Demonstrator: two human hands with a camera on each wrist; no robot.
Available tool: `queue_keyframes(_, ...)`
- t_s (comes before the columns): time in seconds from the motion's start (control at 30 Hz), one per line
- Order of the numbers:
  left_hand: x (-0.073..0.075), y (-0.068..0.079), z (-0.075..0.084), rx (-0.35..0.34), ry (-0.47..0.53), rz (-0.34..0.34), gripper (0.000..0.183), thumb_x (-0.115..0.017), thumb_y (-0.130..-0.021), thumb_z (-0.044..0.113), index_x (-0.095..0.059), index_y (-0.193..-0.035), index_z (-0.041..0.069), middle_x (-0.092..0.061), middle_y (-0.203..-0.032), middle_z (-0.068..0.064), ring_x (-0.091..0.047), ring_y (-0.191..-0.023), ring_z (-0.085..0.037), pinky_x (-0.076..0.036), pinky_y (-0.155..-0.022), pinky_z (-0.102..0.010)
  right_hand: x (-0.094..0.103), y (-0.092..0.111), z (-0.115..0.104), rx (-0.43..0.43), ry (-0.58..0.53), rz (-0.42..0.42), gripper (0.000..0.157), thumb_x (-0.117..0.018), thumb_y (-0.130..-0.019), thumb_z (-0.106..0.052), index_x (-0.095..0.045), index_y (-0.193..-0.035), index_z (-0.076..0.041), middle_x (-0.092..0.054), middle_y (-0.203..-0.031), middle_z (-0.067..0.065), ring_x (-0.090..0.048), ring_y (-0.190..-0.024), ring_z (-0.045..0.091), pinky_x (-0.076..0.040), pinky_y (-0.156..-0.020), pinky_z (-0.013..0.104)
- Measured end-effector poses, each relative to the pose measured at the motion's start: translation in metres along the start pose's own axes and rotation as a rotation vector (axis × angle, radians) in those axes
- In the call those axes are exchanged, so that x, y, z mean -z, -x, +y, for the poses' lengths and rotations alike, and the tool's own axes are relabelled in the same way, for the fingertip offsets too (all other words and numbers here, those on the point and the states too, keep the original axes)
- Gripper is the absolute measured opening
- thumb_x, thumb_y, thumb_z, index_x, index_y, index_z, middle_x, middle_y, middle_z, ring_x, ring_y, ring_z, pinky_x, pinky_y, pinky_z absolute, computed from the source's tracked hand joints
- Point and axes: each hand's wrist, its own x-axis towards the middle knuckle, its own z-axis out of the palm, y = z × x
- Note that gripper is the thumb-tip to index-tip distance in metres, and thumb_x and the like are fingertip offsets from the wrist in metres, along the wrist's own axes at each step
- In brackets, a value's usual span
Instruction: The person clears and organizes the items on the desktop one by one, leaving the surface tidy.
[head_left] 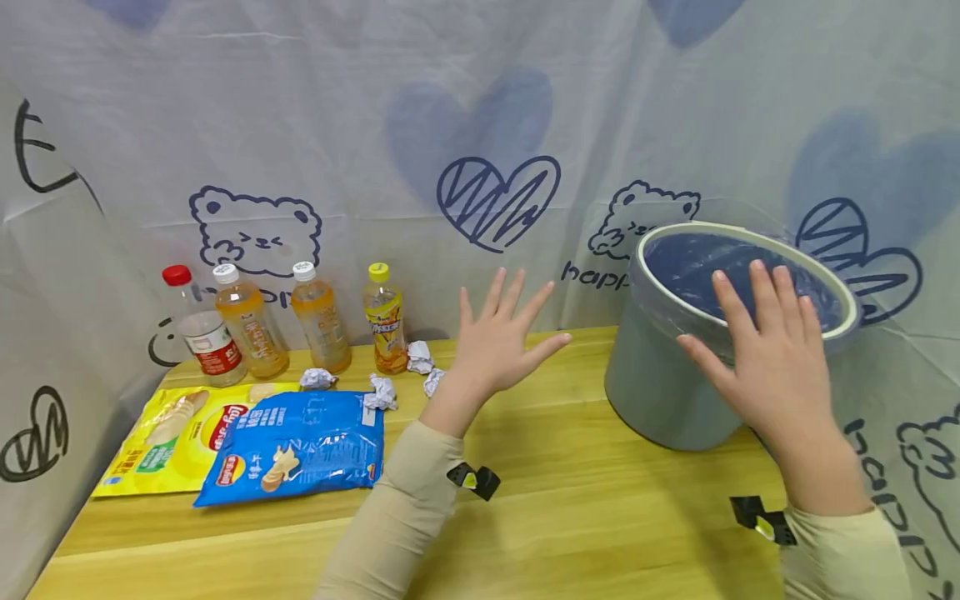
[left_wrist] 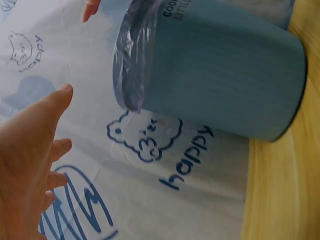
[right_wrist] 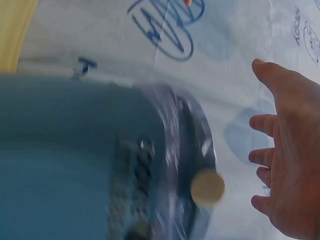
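Observation:
My left hand hovers over the middle of the table with its fingers spread wide, holding nothing. At the right, my right hand has straight, parted fingers and overlaps the front rim of a grey-blue trash bin in the head view. A clear plastic liner is folded over the bin's rim, as the left wrist view shows. In the right wrist view the right hand is beside the liner-covered rim, apart from it, with nothing in its grasp.
At the left lie a yellow chip bag and a blue chip bag overlapping it. Several bottles with red, white and yellow caps stand behind them. Crumpled paper balls lie nearby. A printed cloth hangs behind the table.

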Motion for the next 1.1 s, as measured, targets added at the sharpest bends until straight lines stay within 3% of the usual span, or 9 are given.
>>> queue_keyframes(0.23, 0.009, -0.020, 0.025, -0.055, 0.016, -0.028, 0.075, -0.022, -0.088, 0.081, 0.002, -0.152, 0.049, 0.005, -0.165, 0.005, 0.015, -0.152, -0.019, 0.012, -0.115, -0.064, 0.017, -0.002, 0.034, -0.069, 0.054, -0.027, 0.083, -0.035, -0.096, -0.066, -0.005, -0.158, -0.020, 0.012, -0.164, 0.015, 0.015, -0.151, 0.034, 0.007, -0.120, 0.057)
queue_keyframes(0.57, 0.016, -0.042, 0.058, -0.109, -0.053, -0.051, 0.074, -0.019, -0.087, 0.082, 0.009, -0.149, 0.052, 0.012, -0.164, 0.009, 0.020, -0.151, -0.015, 0.016, -0.116, -0.061, 0.028, -0.004, 0.071, -0.135, 0.134, -0.076, 0.086, -0.026, -0.096, -0.068, 0.003, -0.157, -0.015, 0.015, -0.161, 0.022, 0.017, -0.149, 0.039, 0.005, -0.120, 0.058)
queue_keyframes(0.87, 0.013, -0.069, 0.080, -0.140, -0.120, -0.056, 0.073, -0.017, -0.087, 0.081, 0.012, -0.148, 0.052, 0.010, -0.164, 0.010, 0.020, -0.150, -0.015, 0.012, -0.117, -0.061, 0.015, -0.011, 0.104, -0.108, 0.073, -0.086, 0.083, -0.027, -0.099, -0.064, -0.004, -0.157, -0.009, 0.005, -0.160, 0.030, 0.008, -0.148, 0.046, -0.001, -0.119, 0.060)
queue_keyframes(1.1, 0.007, -0.085, 0.094, -0.160, -0.139, -0.094, 0.074, -0.018, -0.088, 0.081, 0.013, -0.148, 0.051, 0.008, -0.164, 0.011, 0.016, -0.152, -0.014, 0.006, -0.119, -0.060, 0.001, -0.015, 0.120, -0.088, -0.006, -0.161, 0.080, -0.027, -0.101, -0.058, -0.005, -0.156, -0.004, 0.000, -0.156, 0.036, 0.005, -0.146, 0.051, -0.006, -0.115, 0.066)
